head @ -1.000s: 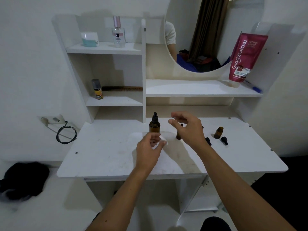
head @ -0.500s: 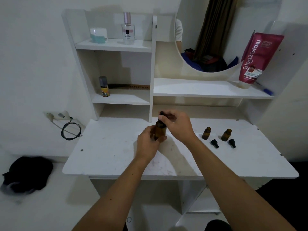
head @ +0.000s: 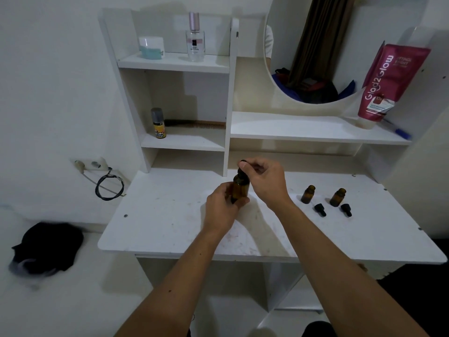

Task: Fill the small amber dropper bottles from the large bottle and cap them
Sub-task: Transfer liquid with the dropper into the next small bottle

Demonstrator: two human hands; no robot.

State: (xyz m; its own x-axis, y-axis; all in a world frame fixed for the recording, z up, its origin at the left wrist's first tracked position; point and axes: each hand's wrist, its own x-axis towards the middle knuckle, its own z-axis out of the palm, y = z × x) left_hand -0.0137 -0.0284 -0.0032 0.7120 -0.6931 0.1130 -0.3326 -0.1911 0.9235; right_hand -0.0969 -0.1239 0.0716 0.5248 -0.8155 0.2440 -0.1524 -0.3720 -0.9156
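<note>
Centrally, above the white table (head: 170, 229), the left hand (head: 222, 210) wraps its fingers around the large amber bottle (head: 240, 189), held upright just off the surface. The right hand (head: 266, 183) pinches the bottle's black dropper cap (head: 241, 166) from above. To the right stand two small amber bottles (head: 308, 194) (head: 337, 197), uncapped, with two black caps (head: 319, 209) (head: 346, 210) lying just nearer.

White desk top (head: 170, 222), scuffed and faintly stained. Two small amber bottles (head: 308, 194) (head: 337, 197) standing uncapped toward the right, near each other. Just in front of each, a black dropper cap (head: 319, 209) (head: 346, 209) lying on its side. Above, shelves (head: 303, 135) carrying a pink tube (head: 388, 83), a perfume bottle (head: 195, 38), a white jar (head: 151, 47), a small can (head: 158, 123), a comb (head: 194, 123), a blue pen (head: 398, 130).
</note>
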